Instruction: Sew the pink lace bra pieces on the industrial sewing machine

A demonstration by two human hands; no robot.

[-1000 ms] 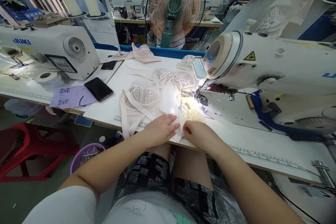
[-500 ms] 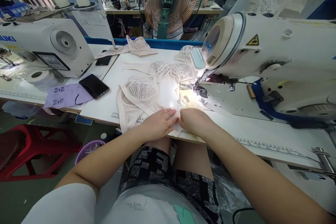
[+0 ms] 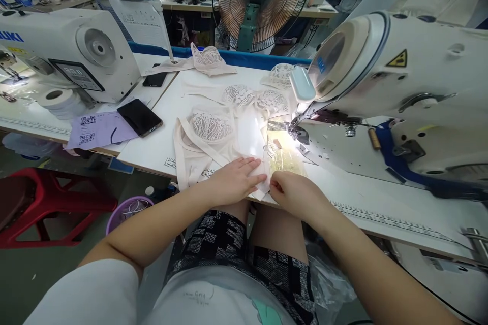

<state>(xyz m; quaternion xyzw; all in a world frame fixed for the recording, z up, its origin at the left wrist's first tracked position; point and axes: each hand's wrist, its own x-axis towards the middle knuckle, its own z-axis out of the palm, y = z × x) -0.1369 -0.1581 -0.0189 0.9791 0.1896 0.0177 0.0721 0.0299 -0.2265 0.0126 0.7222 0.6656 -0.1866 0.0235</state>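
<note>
My left hand lies flat, fingers together and stretched out, on a pale beige lace garment at the front edge of the white sewing table. Close beside it, my right hand is curled, its fingertips pinching the garment's edge. Both hands sit just in front of the lit needle area of the white sewing machine. More lace pieces lie behind the garment.
A black phone and a purple slip lie at the left. A second sewing machine stands far left, a green fan behind. Below are a red stool and a purple bucket.
The view shifted slightly. My right hand drew back a little toward the table edge, still pinching the fabric. My left hand stays flat on the garment.
</note>
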